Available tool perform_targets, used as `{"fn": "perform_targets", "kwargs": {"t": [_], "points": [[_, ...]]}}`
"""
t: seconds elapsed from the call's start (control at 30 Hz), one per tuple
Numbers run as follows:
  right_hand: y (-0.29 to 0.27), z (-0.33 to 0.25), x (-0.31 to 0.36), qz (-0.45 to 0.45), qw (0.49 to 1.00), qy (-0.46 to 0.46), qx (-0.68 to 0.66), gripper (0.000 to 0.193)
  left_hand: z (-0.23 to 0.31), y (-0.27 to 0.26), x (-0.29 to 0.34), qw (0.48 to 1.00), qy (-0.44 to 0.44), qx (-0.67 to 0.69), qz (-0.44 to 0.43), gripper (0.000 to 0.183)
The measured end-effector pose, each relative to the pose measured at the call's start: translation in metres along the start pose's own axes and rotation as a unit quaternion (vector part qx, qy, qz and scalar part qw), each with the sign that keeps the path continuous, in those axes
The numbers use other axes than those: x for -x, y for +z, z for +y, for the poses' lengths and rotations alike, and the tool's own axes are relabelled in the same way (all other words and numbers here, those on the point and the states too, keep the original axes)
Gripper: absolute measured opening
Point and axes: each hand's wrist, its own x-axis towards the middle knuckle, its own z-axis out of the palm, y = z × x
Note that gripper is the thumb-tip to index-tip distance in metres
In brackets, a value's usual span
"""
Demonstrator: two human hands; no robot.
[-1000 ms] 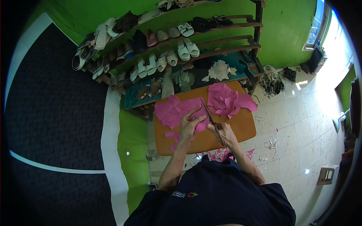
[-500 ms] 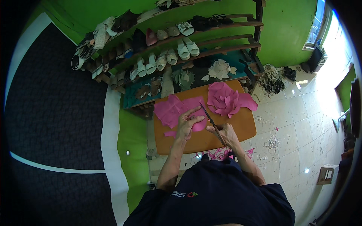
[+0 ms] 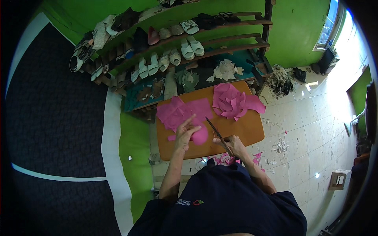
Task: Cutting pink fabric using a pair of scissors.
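Note:
My left hand (image 3: pixel 183 134) is over the table, thumb and fingers pinching a rounded piece of pink sheet material (image 3: pixel 201 135). My right hand (image 3: pixel 233 145) grips dark long-bladed scissors (image 3: pixel 217 133), blades pointing away from me and up to the left. A small gap separates the blades from the pink piece. Beyond my left hand lie a stack of pink cut pieces (image 3: pixel 170 112) and a flat pink piece (image 3: pixel 201 106). At the table's far right is a fanned pile of pointed pink pieces (image 3: pixel 232 100).
The orange-brown table (image 3: pixel 246 131) stands against a wooden rack (image 3: pixel 236 42) of sandals and shoes. Light cut scraps (image 3: pixel 225 70) lie on its lowest shelf. Pink offcuts (image 3: pixel 224 159) litter the floor before me. A heap of shreds (image 3: pixel 280 80) sits right of the rack.
My left hand has drawn slightly left and lower with the pink piece. The scissors have come away from it, leaving a gap. The whole view has shifted slightly.

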Motion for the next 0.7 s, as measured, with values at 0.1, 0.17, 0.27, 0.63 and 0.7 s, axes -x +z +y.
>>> {"fn": "perform_targets", "kwargs": {"t": [0.1, 0.17, 0.27, 0.63, 0.7], "points": [[0.004, 0.0, 0.002, 0.002, 1.0, 0.015, 0.005, 0.08, 0.007, -0.008, 0.001, 0.989, 0.007, 0.086, 0.116, 0.056], [0.005, -0.004, 0.003, 0.023, 0.999, 0.018, -0.014, 0.08, 0.005, -0.019, -0.001, 0.982, 0.0, 0.103, 0.156, 0.045], [0.004, -0.003, 0.001, 0.024, 1.0, -0.004, -0.003, 0.078, -0.015, -0.041, -0.008, 0.975, -0.038, 0.123, 0.183, 0.031], [0.011, -0.011, 0.004, -0.011, 0.999, -0.006, -0.044, 0.067, 0.007, 0.003, -0.007, 0.964, 0.013, 0.253, 0.075, 0.036], [0.015, -0.014, 0.004, -0.011, 0.998, -0.042, -0.05, 0.065, 0.01, 0.01, -0.01, 0.973, 0.047, 0.219, 0.06, 0.04]]}}
